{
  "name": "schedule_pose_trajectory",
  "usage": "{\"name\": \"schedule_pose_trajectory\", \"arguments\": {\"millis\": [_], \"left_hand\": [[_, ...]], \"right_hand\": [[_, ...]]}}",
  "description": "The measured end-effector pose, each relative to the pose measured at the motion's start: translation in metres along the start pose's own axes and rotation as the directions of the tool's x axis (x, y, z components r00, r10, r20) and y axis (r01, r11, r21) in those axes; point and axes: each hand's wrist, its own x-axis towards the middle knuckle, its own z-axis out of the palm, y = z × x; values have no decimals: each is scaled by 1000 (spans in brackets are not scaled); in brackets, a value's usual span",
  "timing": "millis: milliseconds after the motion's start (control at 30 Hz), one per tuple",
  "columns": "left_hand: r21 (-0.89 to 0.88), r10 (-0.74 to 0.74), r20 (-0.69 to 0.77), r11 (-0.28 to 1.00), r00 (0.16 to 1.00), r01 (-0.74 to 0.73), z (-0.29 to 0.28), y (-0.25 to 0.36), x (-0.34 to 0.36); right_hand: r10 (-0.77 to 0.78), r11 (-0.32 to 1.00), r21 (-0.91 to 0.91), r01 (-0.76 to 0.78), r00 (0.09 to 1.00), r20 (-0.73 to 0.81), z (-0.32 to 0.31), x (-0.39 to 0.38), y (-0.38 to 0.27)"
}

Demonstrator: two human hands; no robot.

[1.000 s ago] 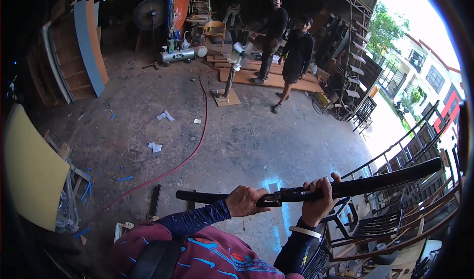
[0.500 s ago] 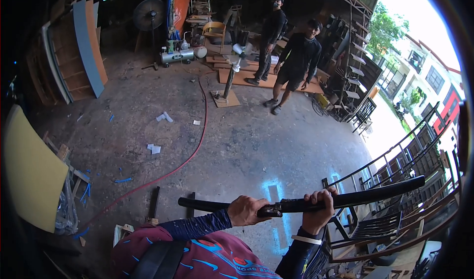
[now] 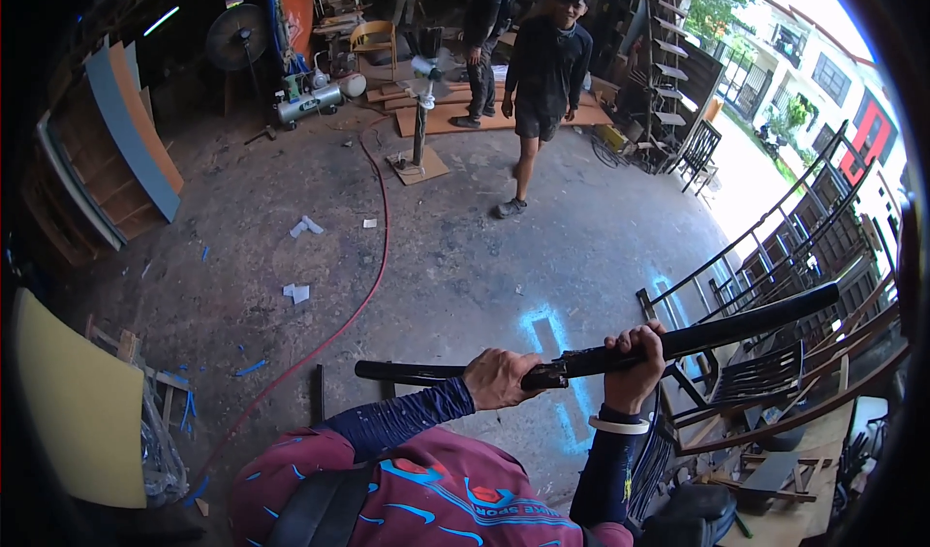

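Note:
A long black bar (image 3: 751,322), glossy and apparently made of two lengths meeting at a rough joint, is held crosswise in front of my body. My left hand (image 3: 499,378) is closed round it just left of the joint. To the right of the joint, my right hand (image 3: 635,368) grips it with the fingers wrapped over the top. The bar's right end slants upward and its left end reaches past my left forearm. I cannot tell whether the two lengths are fixed together or only held in line.
One person (image 3: 550,72) in dark clothes walks on the floor ahead; another (image 3: 482,43) stands behind. A red hose (image 3: 380,266) snakes across the concrete. Black metal frames and chairs (image 3: 760,373) crowd the right side. A yellow panel (image 3: 77,411) stands at left, a post-mounted tool (image 3: 419,130) ahead.
The bar's right end has tipped higher, and both my hands have shifted slightly right in the picture. The nearer person has taken a step forward. My view has turned a little.

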Motion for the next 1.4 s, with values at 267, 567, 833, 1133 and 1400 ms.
{"name": "schedule_pose_trajectory", "arguments": {"millis": [267, 567, 833, 1133, 1400], "left_hand": [[1, 55, -2, 998, 998, -55, 23, 10, 12], [-64, 90, 242, 995, 966, -77, 84, 50, 31], [-181, 163, 426, 979, 890, -92, 135, 67, 35], [-351, 433, 649, 900, 626, -259, 166, 41, 71], [-523, 670, 650, 737, 358, -428, 199, 68, 55]], "right_hand": [[-41, 999, -9, 41, 999, 5, -24, -10, -22], [-137, 983, 98, 155, 976, -170, -130, -49, -69], [-286, 937, 45, 346, 835, -471, -189, -106, -104], [-533, 773, -183, 607, 466, -706, -174, -172, -88], [-701, 544, -425, 723, 113, -704, -129, -252, -61]]}}
